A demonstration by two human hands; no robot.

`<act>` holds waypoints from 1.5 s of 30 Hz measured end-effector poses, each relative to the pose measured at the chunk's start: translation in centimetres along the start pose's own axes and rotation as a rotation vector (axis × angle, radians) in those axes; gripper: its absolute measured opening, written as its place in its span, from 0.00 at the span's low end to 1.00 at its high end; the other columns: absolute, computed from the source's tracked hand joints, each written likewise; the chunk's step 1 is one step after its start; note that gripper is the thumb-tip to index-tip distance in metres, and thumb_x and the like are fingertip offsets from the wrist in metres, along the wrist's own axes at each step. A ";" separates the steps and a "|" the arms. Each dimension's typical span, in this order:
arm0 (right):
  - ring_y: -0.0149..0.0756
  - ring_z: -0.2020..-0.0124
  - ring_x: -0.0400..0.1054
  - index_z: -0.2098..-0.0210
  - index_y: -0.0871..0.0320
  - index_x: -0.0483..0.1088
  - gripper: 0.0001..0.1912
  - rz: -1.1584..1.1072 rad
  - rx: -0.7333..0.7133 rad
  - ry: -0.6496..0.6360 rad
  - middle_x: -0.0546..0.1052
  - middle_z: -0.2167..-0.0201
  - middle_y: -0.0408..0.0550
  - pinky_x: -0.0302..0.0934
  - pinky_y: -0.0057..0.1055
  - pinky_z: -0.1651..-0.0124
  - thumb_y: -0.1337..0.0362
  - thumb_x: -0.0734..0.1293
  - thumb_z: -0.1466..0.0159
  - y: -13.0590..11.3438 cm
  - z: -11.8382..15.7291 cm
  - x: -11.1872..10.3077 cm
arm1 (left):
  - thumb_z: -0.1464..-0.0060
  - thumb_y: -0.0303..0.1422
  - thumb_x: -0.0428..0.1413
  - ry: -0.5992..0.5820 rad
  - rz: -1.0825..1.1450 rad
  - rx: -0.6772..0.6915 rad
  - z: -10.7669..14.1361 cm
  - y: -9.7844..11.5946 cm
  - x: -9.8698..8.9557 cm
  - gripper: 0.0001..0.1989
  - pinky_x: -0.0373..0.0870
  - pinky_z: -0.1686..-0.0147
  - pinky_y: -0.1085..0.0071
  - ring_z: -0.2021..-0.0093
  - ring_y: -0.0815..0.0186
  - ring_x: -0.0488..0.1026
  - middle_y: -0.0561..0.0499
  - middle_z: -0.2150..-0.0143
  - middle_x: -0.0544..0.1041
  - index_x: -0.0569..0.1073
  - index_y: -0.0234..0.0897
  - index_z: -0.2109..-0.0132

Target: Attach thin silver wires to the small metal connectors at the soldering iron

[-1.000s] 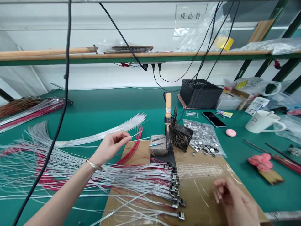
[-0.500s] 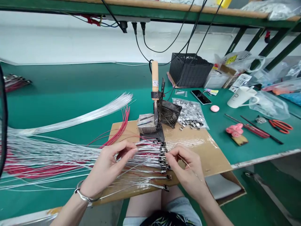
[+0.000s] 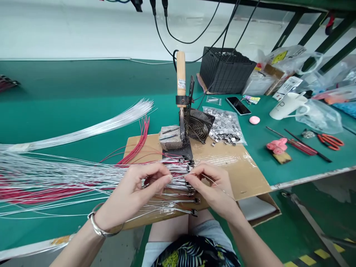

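My left hand [image 3: 136,193] is closed in a pinch above the bundle of white wires [image 3: 91,170]. What its fingertips hold is too small to make out. Opposite it, the fingers of my right hand [image 3: 215,187] are pinched on a thin pale wire [image 3: 210,180] that trails back over the hand. Beneath and between the hands, small metal connectors [image 3: 194,213] on the wire ends lie on a brown cardboard sheet [image 3: 236,170]. Red wires [image 3: 137,146] run among the white ones. Just behind stands a soldering iron [image 3: 181,74], upright in a holder, beside a solder-marked block [image 3: 170,138].
A small fan [image 3: 198,126] and a bag of metal connectors [image 3: 224,124] sit behind the cardboard. Farther back is a black crate [image 3: 225,72]. To the right lie a phone [image 3: 238,106], a white mug [image 3: 287,106], a pink sponge [image 3: 277,146] and orange-handled pliers [image 3: 330,141].
The camera view has tilted downward. My hands have come closer together, with the right moving left and the left moving slightly right. Both stay pinched.
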State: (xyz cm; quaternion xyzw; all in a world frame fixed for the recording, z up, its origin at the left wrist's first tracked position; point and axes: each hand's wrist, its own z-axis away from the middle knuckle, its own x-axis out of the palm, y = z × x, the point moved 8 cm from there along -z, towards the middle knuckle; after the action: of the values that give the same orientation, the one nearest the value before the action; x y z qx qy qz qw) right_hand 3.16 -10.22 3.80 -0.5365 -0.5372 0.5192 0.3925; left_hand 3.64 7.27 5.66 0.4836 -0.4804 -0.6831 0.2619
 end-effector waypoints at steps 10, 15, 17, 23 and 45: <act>0.31 0.73 0.61 0.73 0.56 0.75 0.10 -0.130 0.048 0.052 0.71 0.76 0.41 0.54 0.31 0.69 0.62 0.75 0.37 0.6 0.2 -0.1 | 0.36 0.41 0.59 0.020 0.118 -0.035 -0.4 -0.5 -0.1 0.13 0.61 0.75 0.73 0.76 0.69 0.66 0.55 0.77 0.72 0.77 0.39 0.67; 0.30 0.74 0.60 0.73 0.56 0.78 0.10 -0.164 0.080 0.128 0.69 0.77 0.40 0.52 0.31 0.69 0.61 0.76 0.38 1.1 0.4 -0.4 | 0.37 0.38 0.60 0.102 0.152 0.001 -0.5 -0.3 -0.2 0.11 0.62 0.74 0.74 0.74 0.69 0.69 0.55 0.76 0.76 0.78 0.38 0.66; 0.30 0.74 0.60 0.74 0.56 0.78 0.09 -0.180 0.080 0.151 0.70 0.78 0.40 0.53 0.31 0.69 0.61 0.77 0.39 1.2 0.4 -0.5 | 0.37 0.37 0.61 0.114 0.167 0.014 -0.6 -0.2 -0.2 0.10 0.62 0.74 0.74 0.74 0.69 0.70 0.54 0.75 0.76 0.78 0.38 0.66; 0.31 0.74 0.62 0.74 0.55 0.77 0.10 -0.203 0.057 0.199 0.69 0.78 0.40 0.55 0.31 0.69 0.61 0.76 0.38 1.2 0.6 -0.7 | 0.38 0.37 0.61 0.122 0.171 -0.021 -0.7 -0.1 -0.2 0.10 0.64 0.73 0.73 0.73 0.68 0.70 0.53 0.75 0.76 0.78 0.37 0.66; 0.33 0.72 0.63 0.72 0.56 0.76 0.09 -0.172 -0.001 0.195 0.70 0.76 0.41 0.56 0.32 0.67 0.63 0.74 0.36 1.1 1.5 -1.2 | 0.33 0.27 0.57 0.456 -0.447 0.398 0.6 1.8 -1.5 0.05 0.68 0.57 0.71 0.61 0.66 0.76 0.51 0.60 0.82 0.78 0.39 0.55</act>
State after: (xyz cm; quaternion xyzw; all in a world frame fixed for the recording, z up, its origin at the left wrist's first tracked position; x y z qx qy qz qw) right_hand 2.02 -11.74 2.68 -0.5367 -0.5408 0.4284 0.4857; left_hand 3.48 8.02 7.97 0.7576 -0.4158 -0.4915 0.1072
